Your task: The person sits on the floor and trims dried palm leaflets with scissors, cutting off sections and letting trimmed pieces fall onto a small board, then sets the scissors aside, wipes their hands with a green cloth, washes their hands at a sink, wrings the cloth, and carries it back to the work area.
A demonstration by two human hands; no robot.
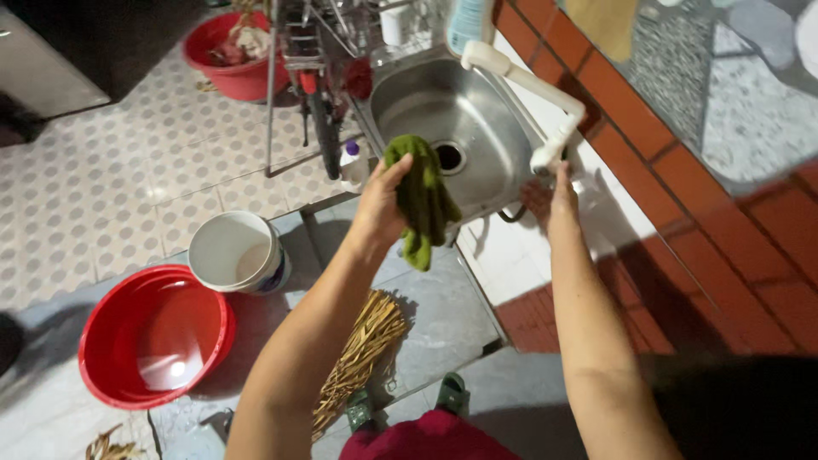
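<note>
Looking down from the head cam, the left hand (381, 204) is clamped on a dark green cloth (422, 200), which dangles over the front edge of the steel sink (409, 98), near the drain. The right hand (545, 198) is open, fingers spread, right under the end of the white tap (545, 158), holding nothing. Down on the floor sit a red basin (115, 375), a white bucket (213, 234) and a straw broom (362, 349).

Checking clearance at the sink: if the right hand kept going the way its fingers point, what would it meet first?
Most likely the white tap: the right hand points up at its outlet, seemingly almost touching, though depth is unclear.
</note>
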